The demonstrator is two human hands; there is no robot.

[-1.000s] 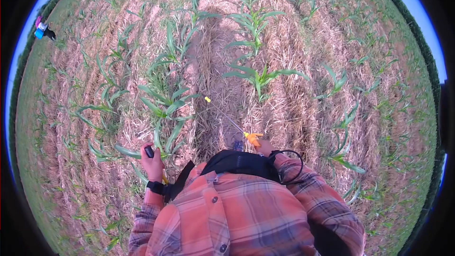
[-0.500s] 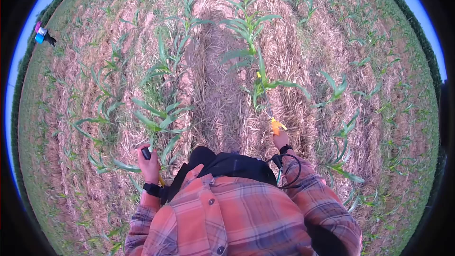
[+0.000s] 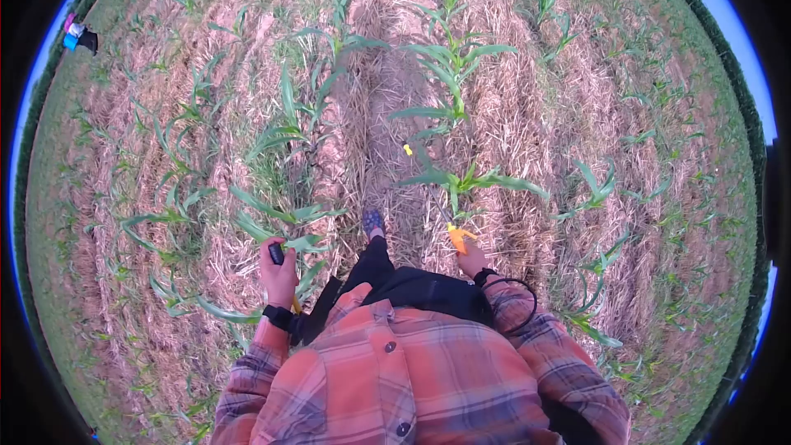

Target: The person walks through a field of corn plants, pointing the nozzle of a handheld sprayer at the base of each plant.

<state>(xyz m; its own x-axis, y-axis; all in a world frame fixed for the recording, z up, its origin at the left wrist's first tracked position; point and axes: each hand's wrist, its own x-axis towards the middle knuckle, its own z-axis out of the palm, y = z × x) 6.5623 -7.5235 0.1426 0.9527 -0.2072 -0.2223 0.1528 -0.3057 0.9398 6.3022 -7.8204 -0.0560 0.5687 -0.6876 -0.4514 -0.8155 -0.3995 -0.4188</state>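
My right hand (image 3: 473, 260) is closed round the orange handle of a spray wand (image 3: 460, 236). The thin shaft points forward and left, ending in a yellow nozzle (image 3: 407, 149) over the bare strip between two rows. Just right of the shaft stands a young corn plant (image 3: 455, 185). A black hose (image 3: 533, 301) loops beside my right wrist. My left hand (image 3: 279, 277) is wrapped round a lever with a black grip (image 3: 276, 255), its yellow lower part showing by the wrist. Leaves of another corn plant (image 3: 288, 214) hang close to that hand.
Rows of young corn run forward on both sides, with dry straw (image 3: 503, 148) between them. My foot in a patterned shoe (image 3: 373, 220) is on the strip between rows. Far off at upper left, another person (image 3: 80, 36) is in the field.
The nozzle has swung left, from the corn plant to the strip between rows. My right hand has moved slightly left and down, my left hand slightly right. A foot has come into view.
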